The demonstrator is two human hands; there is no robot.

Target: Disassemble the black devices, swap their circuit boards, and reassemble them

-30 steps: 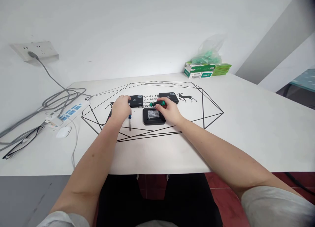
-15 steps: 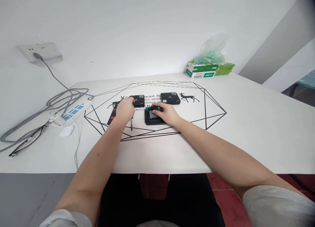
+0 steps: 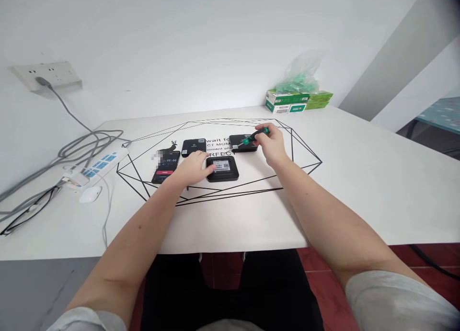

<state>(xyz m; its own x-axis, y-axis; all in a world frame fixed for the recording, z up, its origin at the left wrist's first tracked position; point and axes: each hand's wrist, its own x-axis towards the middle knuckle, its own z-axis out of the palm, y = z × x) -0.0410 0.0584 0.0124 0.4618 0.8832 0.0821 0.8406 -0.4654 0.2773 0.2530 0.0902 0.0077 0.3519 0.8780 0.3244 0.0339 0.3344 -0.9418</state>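
Observation:
My right hand (image 3: 272, 146) is closed around the handle of a green and black screwdriver (image 3: 256, 136), raised over the right black box, its shaft pointing left. My left hand (image 3: 194, 168) lies with fingers stretched out and thumb at the left edge of an open black case (image 3: 223, 176). A white printed label (image 3: 222, 165) shows inside that case. Behind my left fingers sits another flat black box (image 3: 193, 146). A further black box (image 3: 237, 142) is partly covered by the screwdriver. Under my left hand, only the tip of a second screwdriver (image 3: 187, 188) shows.
A phone (image 3: 166, 167) with a timer on screen lies left of my left hand. Farther left are a power strip (image 3: 106, 165), coiled grey cable (image 3: 93, 142), glasses (image 3: 32, 209) and a white earbud case (image 3: 91, 194). Green boxes (image 3: 287, 101) stand against the wall.
My right hand has lifted the green screwdriver away from the open case, up and to the right. My left hand has moved from the left black box to the open case's edge, uncovering the phone.

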